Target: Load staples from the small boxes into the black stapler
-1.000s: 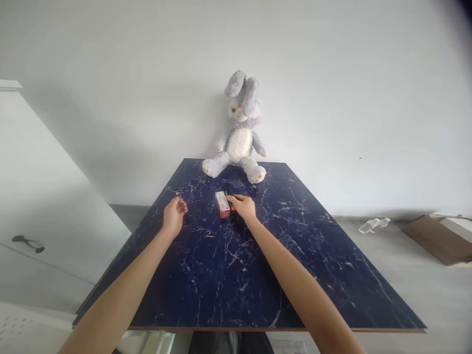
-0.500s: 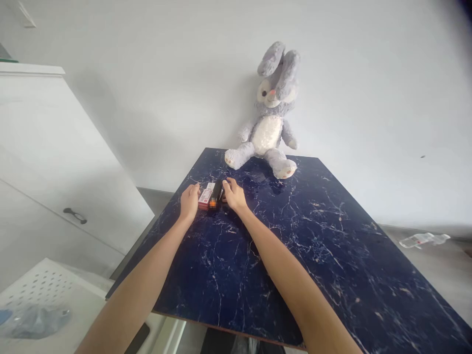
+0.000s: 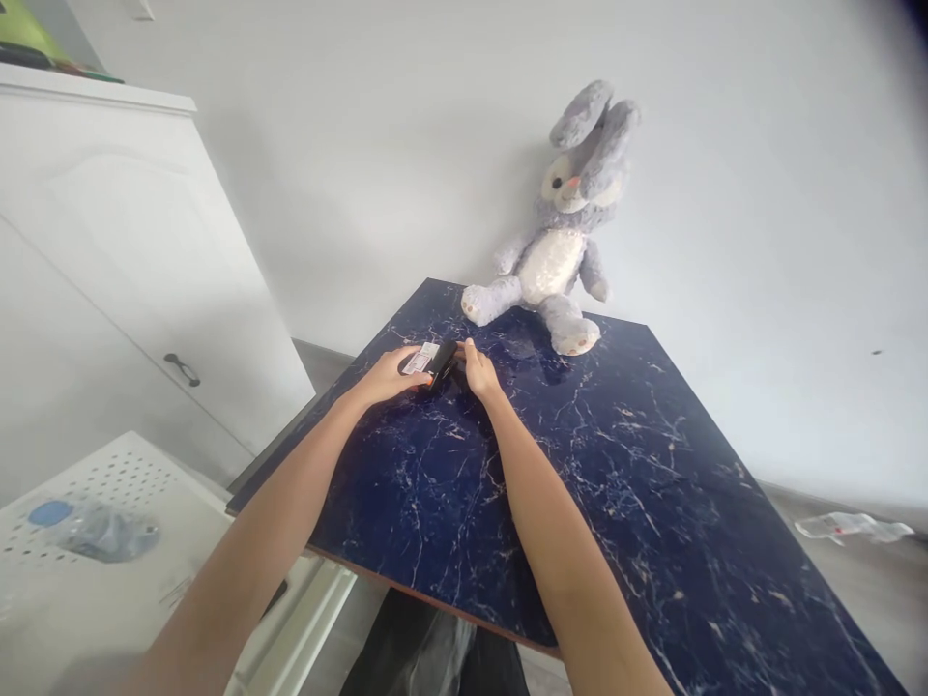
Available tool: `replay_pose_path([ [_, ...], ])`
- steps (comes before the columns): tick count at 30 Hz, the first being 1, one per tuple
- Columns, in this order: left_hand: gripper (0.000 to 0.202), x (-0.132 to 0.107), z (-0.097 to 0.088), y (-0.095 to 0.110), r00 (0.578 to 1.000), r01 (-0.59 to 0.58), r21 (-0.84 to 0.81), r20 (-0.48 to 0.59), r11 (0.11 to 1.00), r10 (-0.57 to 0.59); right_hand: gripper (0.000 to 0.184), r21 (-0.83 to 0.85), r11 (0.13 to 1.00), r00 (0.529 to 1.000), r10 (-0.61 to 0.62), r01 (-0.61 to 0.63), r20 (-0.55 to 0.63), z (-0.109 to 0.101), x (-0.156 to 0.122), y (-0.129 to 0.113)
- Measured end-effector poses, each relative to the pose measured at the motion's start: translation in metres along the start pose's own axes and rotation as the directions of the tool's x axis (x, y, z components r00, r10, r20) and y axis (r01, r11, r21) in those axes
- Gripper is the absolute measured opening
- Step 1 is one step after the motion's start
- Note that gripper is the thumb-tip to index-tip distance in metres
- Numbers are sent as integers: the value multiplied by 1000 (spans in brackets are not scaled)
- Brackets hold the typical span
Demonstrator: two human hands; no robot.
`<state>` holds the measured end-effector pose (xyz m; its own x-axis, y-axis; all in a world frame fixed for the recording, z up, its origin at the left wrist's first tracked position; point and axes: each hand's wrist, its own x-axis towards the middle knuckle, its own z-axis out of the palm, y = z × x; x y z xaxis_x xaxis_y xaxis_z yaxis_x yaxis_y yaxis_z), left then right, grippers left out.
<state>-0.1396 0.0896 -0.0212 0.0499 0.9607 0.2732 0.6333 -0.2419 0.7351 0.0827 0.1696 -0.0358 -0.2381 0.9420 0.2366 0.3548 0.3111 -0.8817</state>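
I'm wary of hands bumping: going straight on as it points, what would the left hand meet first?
Likely the box, right by the left hand, then the black item, with the right hand beyond; exact contact is hard to tell.

The left forearm [image 3: 279,517] slants far and right, the right forearm [image 3: 552,517] far and left. The left hand [image 3: 388,379] curls, thumb [image 3: 415,381] pointing right; near it, the right hand [image 3: 479,371] faces left, lightly bent.

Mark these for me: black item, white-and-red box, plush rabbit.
Black item [image 3: 443,362]: head view, on its dark upper face.
White-and-red box [image 3: 420,359]: head view, on its printed white top.
Plush rabbit [image 3: 553,265]: head view, on its white belly.
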Motion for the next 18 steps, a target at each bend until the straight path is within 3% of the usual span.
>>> replay_pose_path([
  [2, 79, 0, 1, -3, 1000, 15, -61, -12, 998, -16, 67, -20, 1000, 1000, 8, -7, 26, 1, 0, 0],
  [7, 93, 4, 2, -14, 998, 54, -145, -32, 988, -59, 67, -51, 998, 999, 19, -21, -46, 3, 0, 1],
  [13, 85, 6, 4, -10, 998, 24, -77, -50, 997, -28, 70, -92, 992, 973, 67, -89, -221, -1, -10, -1],
  [18, 75, 2, 4, -2, 996, 16, -6, -93, 1000, -16, 69, -114, 983, 949, 107, -147, -297, -8, -20, -1],
])
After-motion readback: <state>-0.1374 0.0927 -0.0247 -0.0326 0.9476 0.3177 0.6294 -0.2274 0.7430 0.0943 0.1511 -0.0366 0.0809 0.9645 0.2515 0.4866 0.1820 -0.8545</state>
